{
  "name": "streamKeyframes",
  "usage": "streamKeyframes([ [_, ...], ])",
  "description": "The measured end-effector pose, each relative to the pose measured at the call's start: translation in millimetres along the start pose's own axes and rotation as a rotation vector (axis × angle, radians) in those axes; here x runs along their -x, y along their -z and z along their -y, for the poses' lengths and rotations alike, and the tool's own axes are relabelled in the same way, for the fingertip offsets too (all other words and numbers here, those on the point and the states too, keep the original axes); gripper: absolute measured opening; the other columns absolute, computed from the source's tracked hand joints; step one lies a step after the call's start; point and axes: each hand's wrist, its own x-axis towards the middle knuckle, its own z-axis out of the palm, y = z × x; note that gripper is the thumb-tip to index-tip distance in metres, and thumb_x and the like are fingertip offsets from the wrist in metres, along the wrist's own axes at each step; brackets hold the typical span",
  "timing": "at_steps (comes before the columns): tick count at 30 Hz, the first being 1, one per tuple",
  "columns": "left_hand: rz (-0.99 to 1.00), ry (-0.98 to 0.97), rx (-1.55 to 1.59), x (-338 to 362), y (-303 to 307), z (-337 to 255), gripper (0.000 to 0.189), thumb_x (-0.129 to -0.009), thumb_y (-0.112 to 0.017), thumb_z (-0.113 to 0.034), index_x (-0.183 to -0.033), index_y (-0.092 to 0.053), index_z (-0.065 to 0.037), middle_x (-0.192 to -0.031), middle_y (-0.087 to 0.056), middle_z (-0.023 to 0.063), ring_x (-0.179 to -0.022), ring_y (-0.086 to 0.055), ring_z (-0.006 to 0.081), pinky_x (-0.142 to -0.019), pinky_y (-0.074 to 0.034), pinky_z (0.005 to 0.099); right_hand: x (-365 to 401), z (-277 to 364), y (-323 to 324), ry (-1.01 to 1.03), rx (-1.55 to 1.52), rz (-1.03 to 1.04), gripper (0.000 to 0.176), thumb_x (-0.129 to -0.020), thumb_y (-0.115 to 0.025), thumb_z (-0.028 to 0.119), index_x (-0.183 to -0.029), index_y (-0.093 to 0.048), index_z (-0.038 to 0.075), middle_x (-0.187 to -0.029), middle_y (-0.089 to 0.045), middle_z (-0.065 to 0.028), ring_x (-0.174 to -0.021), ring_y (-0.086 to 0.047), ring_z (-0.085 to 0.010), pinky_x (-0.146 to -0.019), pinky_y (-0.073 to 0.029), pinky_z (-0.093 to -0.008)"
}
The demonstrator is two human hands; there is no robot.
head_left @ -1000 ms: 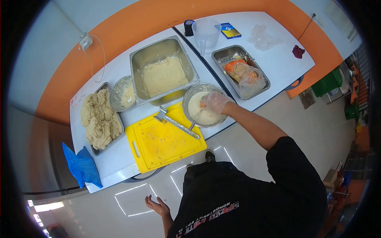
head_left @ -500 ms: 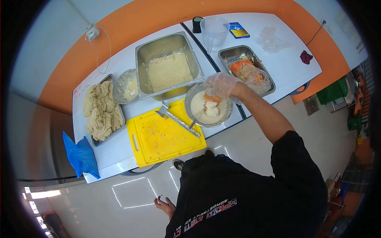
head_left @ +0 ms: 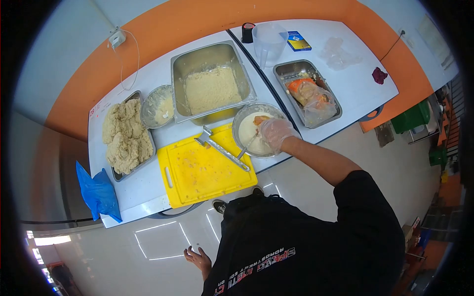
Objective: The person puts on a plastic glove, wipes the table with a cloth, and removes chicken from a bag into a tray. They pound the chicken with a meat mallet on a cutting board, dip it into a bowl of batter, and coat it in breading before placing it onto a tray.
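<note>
My right hand [head_left: 277,133], in a clear plastic glove, is over the right side of a metal bowl of white batter [head_left: 251,129]. Its fingers are closed on an orange-coloured piece of food [head_left: 260,119] at the batter's surface. A spoon handle [head_left: 247,148] leans on the bowl's near rim. Bare and away from the table, my left hand [head_left: 198,258] hangs low over the floor with its fingers apart and nothing in it. A metal meat mallet [head_left: 224,151] lies on the yellow cutting board [head_left: 205,175] left of the bowl.
Behind the board stands a deep steel pan of crumbs [head_left: 212,91], beside a small bowl [head_left: 157,107]. A crumb-coated heap [head_left: 126,135] fills a tray at left, near a blue bag [head_left: 98,192]. At right are a steel tray with bagged food [head_left: 311,98] and a plastic jug [head_left: 269,44].
My right hand has moved down and nearer to me over the batter bowl, and the white-coated lump beneath it is no longer visible. My left hand has shifted slightly left.
</note>
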Motion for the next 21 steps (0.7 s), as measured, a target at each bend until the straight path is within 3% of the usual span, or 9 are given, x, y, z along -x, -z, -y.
streamKeyframes([
  [3,-0.019,-0.01,0.013,0,1,-1,0.046,-0.092,-0.057,-0.019,-0.129,-0.043,0.004,-0.138,-0.032,0.0295,-0.129,-0.03,0.0465,-0.107,-0.025,0.059,2,-7,42,0.047,-0.102,0.112,0.025,-0.089,-0.056,0.024,-0.091,-0.072,0.006,-0.095,-0.07,-0.0197,-0.086,-0.07,-0.0334,-0.076,-0.054,-0.045],
  [6,-0.023,-0.026,0.014,3,-1,3,0.045,-0.092,-0.056,-0.02,-0.129,-0.043,0.003,-0.138,-0.032,0.0297,-0.129,-0.03,0.0465,-0.107,-0.025,0.059,-14,-35,45,0.17,0.079,0.192,0.026,-0.086,-0.057,0.025,-0.087,-0.072,0.004,-0.092,-0.07,-0.0226,-0.088,-0.07,-0.0348,-0.078,-0.054,-0.0445],
  [8,-0.024,-0.027,0.019,6,-4,5,0.045,-0.092,-0.057,-0.019,-0.128,-0.043,0.003,-0.138,-0.032,0.0298,-0.129,-0.03,0.0466,-0.107,-0.025,0.0591,-14,-46,76,0.127,-0.114,0.103,0.027,-0.074,-0.063,0.027,-0.079,-0.069,0.002,-0.084,-0.069,-0.02,-0.085,-0.069,-0.0333,-0.076,-0.055,-0.0405],
  [11,-0.029,-0.024,0.014,11,-5,5,0.045,-0.091,-0.057,-0.018,-0.128,-0.043,0.002,-0.138,-0.032,0.0301,-0.129,-0.03,0.0467,-0.108,-0.024,0.0592,-15,-42,126,0.108,-0.185,0.19,0.03,-0.072,-0.062,0.027,-0.083,-0.069,0.0,-0.086,-0.069,-0.0208,-0.087,-0.068,-0.0343,-0.078,-0.055,-0.0394],
  [14,-0.027,-0.017,-0.005,14,-3,3,0.045,-0.089,-0.059,-0.017,-0.128,-0.044,0.002,-0.138,-0.032,0.0303,-0.129,-0.03,0.0468,-0.108,-0.024,0.0591,-33,-33,105,0.09,-0.015,0.239,0.029,-0.074,-0.062,0.026,-0.085,-0.071,0.001,-0.087,-0.069,-0.0217,-0.088,-0.068,-0.0346,-0.079,-0.055,-0.0403],
  [17,-0.028,-0.009,-0.021,12,3,1,0.047,-0.088,-0.06,-0.016,-0.128,-0.044,0.002,-0.138,-0.032,0.0302,-0.13,-0.03,0.047,-0.108,-0.024,0.0587,-65,-58,-15,0.123,-0.009,0.057,0.027,-0.075,-0.063,0.026,-0.086,-0.072,0.003,-0.09,-0.069,-0.0225,-0.088,-0.068,-0.0371,-0.082,-0.054,-0.0416],
  [21,-0.032,0.021,-0.037,14,10,-2,0.049,-0.086,-0.061,-0.015,-0.129,-0.043,0.002,-0.138,-0.031,0.0297,-0.13,-0.029,0.047,-0.109,-0.023,0.0585,-58,-41,-4,0.05,-0.065,-0.009,0.022,-0.076,-0.062,0.022,-0.085,-0.072,0.004,-0.091,-0.069,-0.0227,-0.088,-0.067,-0.0384,-0.082,-0.054,-0.0423],
])
